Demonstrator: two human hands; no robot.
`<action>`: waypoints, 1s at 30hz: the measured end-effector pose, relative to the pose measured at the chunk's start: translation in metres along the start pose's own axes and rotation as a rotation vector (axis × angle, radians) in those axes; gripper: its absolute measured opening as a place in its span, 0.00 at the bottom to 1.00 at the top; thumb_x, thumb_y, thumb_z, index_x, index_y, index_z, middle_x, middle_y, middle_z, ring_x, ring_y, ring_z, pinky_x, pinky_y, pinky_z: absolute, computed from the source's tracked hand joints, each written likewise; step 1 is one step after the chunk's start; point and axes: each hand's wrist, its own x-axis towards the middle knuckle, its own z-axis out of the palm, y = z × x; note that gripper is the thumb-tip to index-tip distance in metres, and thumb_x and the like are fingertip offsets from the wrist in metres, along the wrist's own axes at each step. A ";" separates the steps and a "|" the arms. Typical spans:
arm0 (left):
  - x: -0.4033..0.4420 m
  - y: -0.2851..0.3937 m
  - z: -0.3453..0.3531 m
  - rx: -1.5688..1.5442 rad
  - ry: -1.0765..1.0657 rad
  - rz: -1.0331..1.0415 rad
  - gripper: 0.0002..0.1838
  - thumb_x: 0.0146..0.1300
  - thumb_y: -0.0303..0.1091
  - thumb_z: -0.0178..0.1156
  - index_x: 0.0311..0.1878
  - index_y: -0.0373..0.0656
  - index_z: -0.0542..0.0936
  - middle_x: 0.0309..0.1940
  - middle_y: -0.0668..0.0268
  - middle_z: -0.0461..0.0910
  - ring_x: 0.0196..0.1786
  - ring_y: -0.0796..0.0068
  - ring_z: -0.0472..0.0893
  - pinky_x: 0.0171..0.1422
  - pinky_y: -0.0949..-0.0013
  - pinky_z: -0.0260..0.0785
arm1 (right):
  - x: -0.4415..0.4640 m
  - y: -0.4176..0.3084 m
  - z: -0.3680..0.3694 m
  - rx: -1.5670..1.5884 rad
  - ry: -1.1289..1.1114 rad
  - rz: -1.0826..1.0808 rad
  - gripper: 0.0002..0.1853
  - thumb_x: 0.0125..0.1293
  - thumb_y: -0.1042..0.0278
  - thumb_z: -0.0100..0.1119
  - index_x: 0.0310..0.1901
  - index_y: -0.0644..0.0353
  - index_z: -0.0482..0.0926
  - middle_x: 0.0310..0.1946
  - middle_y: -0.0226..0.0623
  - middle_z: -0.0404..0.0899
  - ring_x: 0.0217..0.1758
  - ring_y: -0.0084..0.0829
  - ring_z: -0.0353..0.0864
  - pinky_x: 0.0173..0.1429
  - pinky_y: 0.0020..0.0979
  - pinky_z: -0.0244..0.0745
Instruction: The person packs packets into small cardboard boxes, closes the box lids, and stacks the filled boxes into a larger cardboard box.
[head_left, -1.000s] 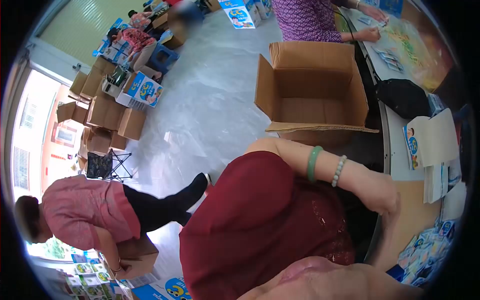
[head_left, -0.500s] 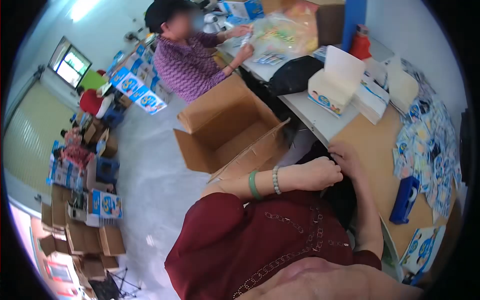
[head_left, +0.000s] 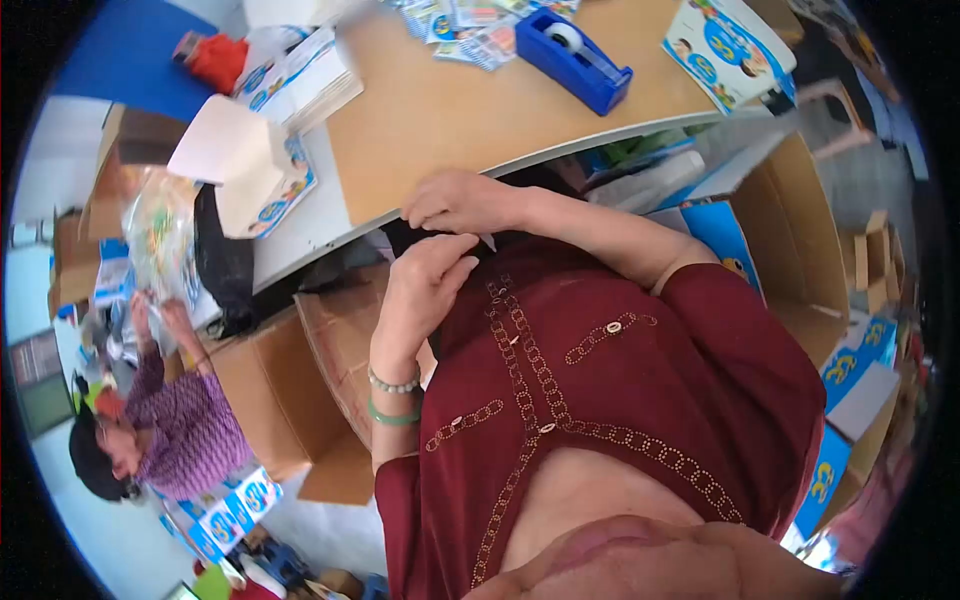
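In the head view, the right hand (head_left: 460, 203) is at the pale edge of the tan, wood-look tabletop (head_left: 410, 120), fingers bent; the left hand (head_left: 425, 285) is curled just below it, thumb near the fingers. Whether either pinches anything I cannot tell. Left of and beyond both hands stands an open white card box with blue cartoon print (head_left: 262, 185): probably light, with thin panels that crease, so best held by its side walls. Ahead and to the right of the right hand sits a blue tape dispenser (head_left: 578, 65), likely stiff and heavier, best gripped around its body, clear of the cutting end. The small printed packets (head_left: 470, 35) directly ahead look light and slippery; their edges suit a pinch.
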 end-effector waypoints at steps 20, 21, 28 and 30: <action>0.075 -0.007 0.050 -0.106 -0.299 0.188 0.09 0.59 0.22 0.63 0.44 0.35 0.81 0.34 0.56 0.81 0.35 0.58 0.81 0.40 0.65 0.73 | -0.241 0.007 -0.048 -0.877 0.060 0.950 0.14 0.58 0.69 0.51 0.41 0.63 0.83 0.40 0.55 0.82 0.46 0.53 0.81 0.49 0.48 0.76; 0.077 -0.003 0.055 -0.111 -0.298 0.167 0.09 0.59 0.22 0.63 0.44 0.35 0.81 0.34 0.56 0.81 0.35 0.58 0.81 0.40 0.65 0.73 | -0.238 0.009 -0.047 -0.760 0.157 1.068 0.14 0.59 0.69 0.50 0.42 0.62 0.83 0.41 0.54 0.82 0.49 0.52 0.81 0.51 0.47 0.76; 0.076 0.010 0.074 -0.044 -0.313 0.194 0.10 0.57 0.23 0.63 0.43 0.37 0.79 0.35 0.56 0.80 0.39 0.53 0.80 0.43 0.59 0.73 | -0.252 0.077 -0.046 -0.557 -0.053 1.448 0.14 0.58 0.70 0.54 0.43 0.63 0.85 0.44 0.53 0.83 0.48 0.52 0.83 0.52 0.47 0.78; 0.070 0.004 0.072 -0.014 -0.305 0.155 0.10 0.57 0.23 0.63 0.43 0.37 0.80 0.36 0.56 0.80 0.40 0.54 0.80 0.44 0.59 0.73 | -0.257 0.080 -0.045 -0.616 -0.174 1.443 0.14 0.58 0.69 0.54 0.42 0.62 0.85 0.44 0.52 0.83 0.48 0.51 0.84 0.51 0.46 0.78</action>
